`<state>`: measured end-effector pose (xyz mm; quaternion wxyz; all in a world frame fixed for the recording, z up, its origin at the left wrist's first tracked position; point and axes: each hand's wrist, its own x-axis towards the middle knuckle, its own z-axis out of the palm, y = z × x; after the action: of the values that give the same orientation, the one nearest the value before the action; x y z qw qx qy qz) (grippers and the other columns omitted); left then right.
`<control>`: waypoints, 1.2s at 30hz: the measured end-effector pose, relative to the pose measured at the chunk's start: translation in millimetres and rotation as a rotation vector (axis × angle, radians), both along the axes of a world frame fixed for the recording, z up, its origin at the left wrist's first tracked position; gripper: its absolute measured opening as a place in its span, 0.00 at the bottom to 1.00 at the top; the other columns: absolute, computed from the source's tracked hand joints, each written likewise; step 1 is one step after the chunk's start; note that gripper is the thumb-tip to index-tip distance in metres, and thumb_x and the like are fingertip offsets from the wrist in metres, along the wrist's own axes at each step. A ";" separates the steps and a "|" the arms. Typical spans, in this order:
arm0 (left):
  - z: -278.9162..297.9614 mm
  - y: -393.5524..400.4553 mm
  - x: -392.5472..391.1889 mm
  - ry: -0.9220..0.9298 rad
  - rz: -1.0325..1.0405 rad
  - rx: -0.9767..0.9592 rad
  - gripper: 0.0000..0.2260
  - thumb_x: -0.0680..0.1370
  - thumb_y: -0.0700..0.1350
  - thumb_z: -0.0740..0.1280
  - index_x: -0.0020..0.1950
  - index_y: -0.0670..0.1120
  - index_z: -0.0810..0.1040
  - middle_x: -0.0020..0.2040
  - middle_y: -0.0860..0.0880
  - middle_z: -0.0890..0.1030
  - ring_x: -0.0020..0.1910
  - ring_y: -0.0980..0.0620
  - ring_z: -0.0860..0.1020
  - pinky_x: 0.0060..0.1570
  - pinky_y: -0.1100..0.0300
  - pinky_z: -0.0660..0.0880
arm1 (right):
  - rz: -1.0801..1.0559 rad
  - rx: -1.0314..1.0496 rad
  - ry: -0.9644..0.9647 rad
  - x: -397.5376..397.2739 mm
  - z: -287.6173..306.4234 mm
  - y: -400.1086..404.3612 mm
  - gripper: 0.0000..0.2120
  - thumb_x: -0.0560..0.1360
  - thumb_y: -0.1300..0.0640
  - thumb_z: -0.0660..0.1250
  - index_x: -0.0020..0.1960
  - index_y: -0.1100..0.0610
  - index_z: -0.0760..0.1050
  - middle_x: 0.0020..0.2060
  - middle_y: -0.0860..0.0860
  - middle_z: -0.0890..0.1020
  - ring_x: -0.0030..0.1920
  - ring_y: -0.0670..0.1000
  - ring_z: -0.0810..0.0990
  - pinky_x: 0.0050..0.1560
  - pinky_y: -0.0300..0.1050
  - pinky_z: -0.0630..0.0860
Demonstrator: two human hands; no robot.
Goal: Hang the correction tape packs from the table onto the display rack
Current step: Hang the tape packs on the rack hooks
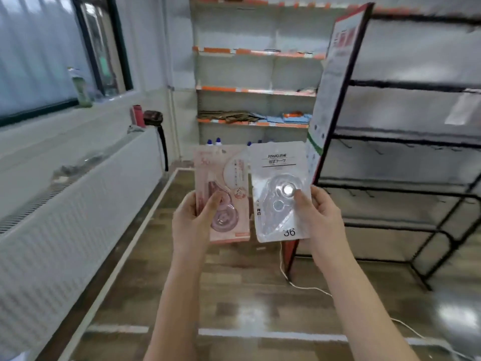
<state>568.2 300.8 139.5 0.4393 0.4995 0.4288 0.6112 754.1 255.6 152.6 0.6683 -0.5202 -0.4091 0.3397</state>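
Observation:
I hold two correction tape packs upright in front of me, side by side. My left hand [194, 220] grips a pink pack [225, 178] with the thumb across its blister. My right hand [321, 217] grips a white pack [279, 165] marked "36", thumb on its clear blister. The white pack's left edge overlaps the pink one. The black wire display rack [406, 142] stands to the right, with short hooks on its cross bars and a red-framed sign panel [335, 82] on its near end. No table is in view.
A white radiator cover [78, 204] runs along the left wall below a window. A shelf unit with orange edge strips [257, 89] stands at the back, holding folded items and bottles. A white cable [307, 285] lies on the wooden floor near the rack's foot.

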 end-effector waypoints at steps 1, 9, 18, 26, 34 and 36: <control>0.2 -0.3 31.6 0.006 -0.042 0.005 0.03 0.75 0.47 0.71 0.45 0.49 0.81 0.42 0.49 0.85 0.44 0.46 0.83 0.49 0.47 0.79 | -0.041 0.011 -0.006 29.4 1.2 -9.2 0.07 0.77 0.54 0.66 0.54 0.52 0.77 0.43 0.49 0.85 0.42 0.49 0.84 0.39 0.43 0.80; -5.6 -16.5 238.7 -0.006 -0.314 -0.003 0.02 0.76 0.47 0.70 0.45 0.50 0.79 0.42 0.47 0.84 0.43 0.50 0.81 0.43 0.55 0.76 | -0.348 0.067 0.041 215.8 -7.3 -73.2 0.06 0.77 0.56 0.66 0.53 0.52 0.77 0.47 0.51 0.84 0.47 0.52 0.82 0.50 0.50 0.77; -19.0 2.6 415.7 0.064 -0.519 0.051 0.16 0.74 0.57 0.70 0.42 0.44 0.76 0.42 0.34 0.77 0.39 0.48 0.73 0.41 0.52 0.68 | -0.539 0.101 0.108 351.7 -23.1 -92.0 0.12 0.72 0.51 0.69 0.54 0.51 0.76 0.48 0.48 0.84 0.46 0.47 0.83 0.44 0.42 0.80; -10.7 61.6 571.5 0.025 -0.566 0.054 0.23 0.69 0.66 0.69 0.40 0.45 0.75 0.43 0.36 0.80 0.39 0.38 0.78 0.42 0.39 0.75 | -0.624 0.126 0.120 507.3 -20.7 -27.2 0.07 0.75 0.54 0.68 0.53 0.50 0.76 0.46 0.47 0.85 0.46 0.48 0.83 0.47 0.49 0.79; 14.1 139.1 713.1 0.003 -0.604 0.059 0.19 0.71 0.59 0.68 0.40 0.43 0.74 0.42 0.37 0.80 0.38 0.42 0.78 0.39 0.48 0.73 | -0.643 0.177 0.102 652.0 9.0 50.2 0.08 0.76 0.55 0.67 0.55 0.50 0.76 0.49 0.47 0.84 0.49 0.47 0.83 0.45 0.40 0.77; 13.7 151.9 742.2 0.004 -0.622 0.050 0.16 0.73 0.58 0.69 0.41 0.46 0.76 0.43 0.39 0.81 0.41 0.37 0.80 0.41 0.42 0.76 | -0.666 0.178 0.092 682.3 9.8 61.0 0.06 0.76 0.55 0.67 0.53 0.50 0.76 0.49 0.47 0.83 0.48 0.47 0.82 0.44 0.39 0.77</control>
<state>1310.4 452.7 153.2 0.5922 0.6185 0.2410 0.4568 1436.4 316.6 162.4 0.8028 -0.5491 -0.2145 0.0891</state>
